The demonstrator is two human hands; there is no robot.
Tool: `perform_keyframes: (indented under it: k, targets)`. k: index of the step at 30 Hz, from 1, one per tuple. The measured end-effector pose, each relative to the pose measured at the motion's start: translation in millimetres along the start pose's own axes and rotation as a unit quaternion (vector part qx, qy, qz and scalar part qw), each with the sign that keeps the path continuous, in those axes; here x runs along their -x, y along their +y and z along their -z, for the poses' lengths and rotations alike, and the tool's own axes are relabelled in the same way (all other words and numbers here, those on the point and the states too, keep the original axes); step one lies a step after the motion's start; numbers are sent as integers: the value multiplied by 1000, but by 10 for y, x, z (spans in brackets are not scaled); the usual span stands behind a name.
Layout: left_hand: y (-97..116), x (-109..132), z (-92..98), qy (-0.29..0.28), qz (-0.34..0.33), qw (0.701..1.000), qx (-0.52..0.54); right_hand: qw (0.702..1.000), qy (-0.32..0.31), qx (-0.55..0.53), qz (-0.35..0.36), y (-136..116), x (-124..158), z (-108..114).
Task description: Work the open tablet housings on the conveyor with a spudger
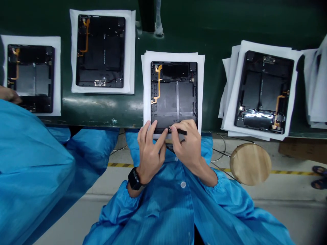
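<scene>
An opened black tablet [174, 92] with an orange flex cable lies on stacked white sheets [201, 71] at the near edge of a dark green bench. My right hand [187, 144] pinches a thin black tool [178, 130] at the tablet's near edge. My left hand [150, 148], a black watch on its wrist, rests beside it with fingers spread, fingertips touching the same edge and the tool's tip.
Two more opened tablets on white sheets lie to the left [100, 51] [30, 76], another to the right [264, 90]. A person in a blue coat [33, 163] stands at my left. A round wooden stool [250, 164] stands on the floor at right.
</scene>
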State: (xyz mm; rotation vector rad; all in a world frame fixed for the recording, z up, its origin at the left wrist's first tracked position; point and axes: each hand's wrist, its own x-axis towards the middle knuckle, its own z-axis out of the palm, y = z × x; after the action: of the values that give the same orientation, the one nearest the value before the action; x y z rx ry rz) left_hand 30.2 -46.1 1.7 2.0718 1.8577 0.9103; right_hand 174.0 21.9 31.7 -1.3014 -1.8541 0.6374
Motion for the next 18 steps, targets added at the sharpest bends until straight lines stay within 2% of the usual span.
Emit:
perform_keyframes:
  k: [11, 18]
  targets:
    - [-1, 4, 15, -14, 2, 1000, -17, 1000, -15, 25, 0, -17, 28, -9]
    - [-56, 13, 17, -19, -8, 1000, 21, 999, -23, 28, 6, -8, 22, 10]
